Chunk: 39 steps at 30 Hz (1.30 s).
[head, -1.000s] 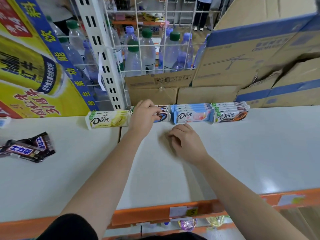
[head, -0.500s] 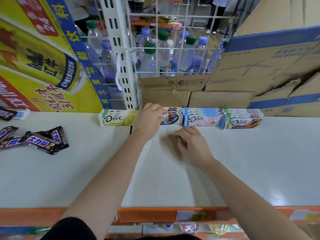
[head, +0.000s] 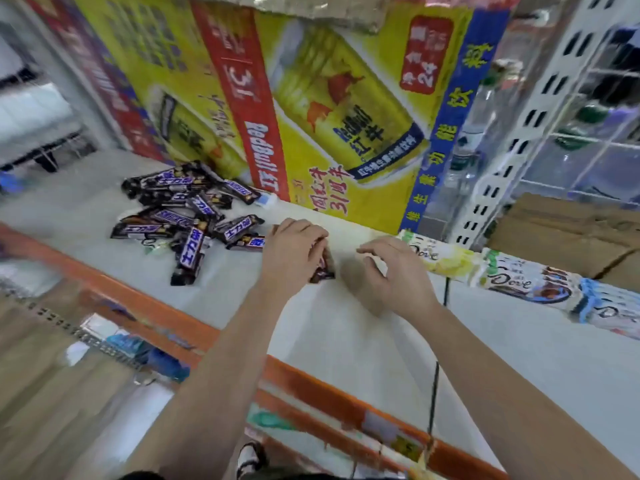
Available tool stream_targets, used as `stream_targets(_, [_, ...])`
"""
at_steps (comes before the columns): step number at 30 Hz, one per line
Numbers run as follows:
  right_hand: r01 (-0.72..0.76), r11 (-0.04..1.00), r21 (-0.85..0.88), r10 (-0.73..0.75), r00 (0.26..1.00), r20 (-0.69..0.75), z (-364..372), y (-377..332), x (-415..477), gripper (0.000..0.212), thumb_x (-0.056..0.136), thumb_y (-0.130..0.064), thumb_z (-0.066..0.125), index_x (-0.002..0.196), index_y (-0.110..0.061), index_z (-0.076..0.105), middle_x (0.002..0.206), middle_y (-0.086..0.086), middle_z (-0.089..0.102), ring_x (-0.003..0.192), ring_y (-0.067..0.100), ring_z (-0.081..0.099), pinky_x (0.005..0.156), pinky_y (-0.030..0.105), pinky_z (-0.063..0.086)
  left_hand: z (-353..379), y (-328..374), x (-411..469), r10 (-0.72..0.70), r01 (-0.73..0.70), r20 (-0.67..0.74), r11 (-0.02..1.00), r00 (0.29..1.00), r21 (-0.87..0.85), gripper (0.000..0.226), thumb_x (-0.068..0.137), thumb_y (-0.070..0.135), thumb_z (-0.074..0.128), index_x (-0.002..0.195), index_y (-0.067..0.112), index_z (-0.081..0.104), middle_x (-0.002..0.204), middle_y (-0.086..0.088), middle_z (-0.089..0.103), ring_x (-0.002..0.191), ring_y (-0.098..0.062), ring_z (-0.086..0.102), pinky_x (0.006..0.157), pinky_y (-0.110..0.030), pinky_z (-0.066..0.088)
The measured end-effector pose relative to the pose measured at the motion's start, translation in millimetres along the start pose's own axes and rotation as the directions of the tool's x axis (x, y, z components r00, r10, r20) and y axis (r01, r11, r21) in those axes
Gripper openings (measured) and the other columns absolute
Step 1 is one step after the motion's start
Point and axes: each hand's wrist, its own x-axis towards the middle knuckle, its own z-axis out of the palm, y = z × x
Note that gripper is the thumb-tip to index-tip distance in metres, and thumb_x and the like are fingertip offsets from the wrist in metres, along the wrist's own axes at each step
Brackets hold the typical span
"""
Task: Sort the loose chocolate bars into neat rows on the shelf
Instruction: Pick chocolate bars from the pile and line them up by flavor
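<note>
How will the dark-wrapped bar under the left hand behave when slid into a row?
Likely stiff: the dark-wrapped bar juts out straight past the left hand. Probably slides easily, as its wrapper looks glossy on the smooth shelf. It looks flat, so unlikely to roll.

shelf point(head: 346, 341) white, orange lip | yellow drink carton point(head: 346, 98) behind | cardboard boxes point(head: 561, 230) right

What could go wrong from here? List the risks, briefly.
1. The left hand grips one dark bar right beside the jumbled pile; a careless sweep could scatter the overlapping bars.
2. One loose bar points toward the shelf's orange front edge and might get knocked off.
3. The open right hand sits close to the yellow Dove bars; a bump could skew that neat row.
</note>
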Motion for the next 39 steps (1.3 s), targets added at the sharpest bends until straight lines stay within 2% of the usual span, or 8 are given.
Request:
stream_targets(3, [0.026, 1.000, 0.016, -0.027, 0.998, 0.059, 42, -43, 44, 0.017, 0.084, -0.007, 0.059, 0.098, -0.010, 0.069, 0.097, 0.006, 0.068, 0.095, 0.024, 0.060, 0.083, 0.022, 0.038, -28, -69, -7, -0.092, 0.092, -0.014, 0.996, 0.996, 0.017, 0.021, 0.089, 0.034, 0.048, 0.096, 0.030, 0.068, 0.098, 0.007, 0.068, 0.097, -0.023, 0.060, 0.087, -0.042, 0.044])
stream_targets(8, [-0.028, 0.998, -0.058, 0.040, 0.976, 0.214, 112, -82, 119, 0.025, 0.093, -0.016, 0.052, 0.115, -0.012, 0.064, 0.119, 0.007, 0.063, 0.111, 0.026, 0.055, 0.092, 0.034, 0.041, -61, -161, -10, -0.169, 0.171, -0.063, 0.985, 0.984, 0.027, 0.018, 0.090, 0.030, 0.054, 0.100, 0.027, 0.069, 0.097, 0.004, 0.068, 0.093, -0.025, 0.060, 0.084, -0.042, 0.044])
stream_targets(17, [-0.143, 0.922, -0.359, 0.235, 0.946, 0.226, 190, -99, 203, 0.024, 0.090, -0.011, 0.049, 0.108, -0.007, 0.064, 0.109, 0.016, 0.063, 0.100, 0.034, 0.058, 0.081, 0.037, 0.048, -83, -265, 0, -0.174, 0.176, -0.054, 0.984, 0.983, 0.027, 0.016, 0.090, 0.030, 0.054, 0.098, 0.027, 0.068, 0.098, 0.005, 0.067, 0.094, -0.023, 0.060, 0.082, -0.041, 0.042])
stream_targets(21, [-0.163, 0.878, -0.450, 0.303, 0.917, 0.258, 209, -96, 210, 0.027, 0.090, -0.032, 0.054, 0.100, -0.009, 0.065, 0.106, 0.016, 0.058, 0.104, 0.037, 0.051, 0.087, 0.039, 0.042, -86, -285, 8, -0.183, 0.183, -0.054, 0.983, 0.982, -0.003, 0.016, 0.090, 0.030, 0.054, 0.098, 0.025, 0.067, 0.097, 0.004, 0.067, 0.093, -0.023, 0.060, 0.080, -0.042, 0.044])
stream_targets(25, [-0.251, 0.890, -0.380, 0.374, 0.879, 0.296, 208, -99, 211, 0.041, 0.085, -0.042, 0.062, 0.110, -0.008, 0.061, 0.112, 0.013, 0.057, 0.106, 0.033, 0.051, 0.090, 0.039, 0.042, -90, -294, 11, -0.171, 0.168, -0.051, 0.984, 0.984, -0.060, 0.015, 0.089, 0.027, 0.057, 0.099, 0.024, 0.068, 0.097, 0.004, 0.067, 0.093, -0.022, 0.061, 0.082, -0.044, 0.046])
stream_targets(30, [-0.409, 0.890, -0.202, 0.456, 0.824, 0.337, 204, -113, 208, 0.045, 0.086, -0.030, 0.067, 0.120, -0.008, 0.048, 0.115, 0.013, 0.059, 0.100, 0.030, 0.057, 0.071, 0.029, 0.038, -94, -301, 1, -0.155, 0.150, -0.028, 0.979, 0.988, -0.135, 0.007, 0.085, 0.026, 0.063, 0.087, 0.022, 0.067, 0.085, 0.006, 0.061, 0.079, -0.016, 0.057, 0.072, -0.041, 0.050])
stream_targets(35, [-0.389, 0.913, -0.120, 0.407, 0.875, 0.261, 198, -122, 194, 0.028, 0.092, -0.022, 0.057, 0.114, -0.005, 0.057, 0.107, 0.014, 0.063, 0.091, 0.031, 0.058, 0.068, 0.031, 0.040, -102, -304, -16, -0.085, 0.083, -0.003, 0.974, 0.996, -0.209, 0.028, 0.081, 0.046, 0.059, 0.070, 0.021, 0.064, 0.068, 0.010, 0.054, 0.061, -0.009, 0.051, 0.064, -0.035, 0.048])
stream_targets(39, [-0.442, 0.896, -0.034, 0.442, 0.884, 0.151, 191, -120, 184, 0.021, 0.096, -0.022, 0.049, 0.110, -0.007, 0.056, 0.091, 0.011, 0.063, 0.070, 0.024, 0.056, 0.051, 0.027, 0.032, -106, -304, -27, -0.047, 0.047, 0.003, 0.974, 0.999, -0.221, 0.026, 0.078, 0.045, 0.060, 0.066, 0.023, 0.063, 0.062, 0.012, 0.054, 0.060, -0.006, 0.050, 0.063, -0.037, 0.048])
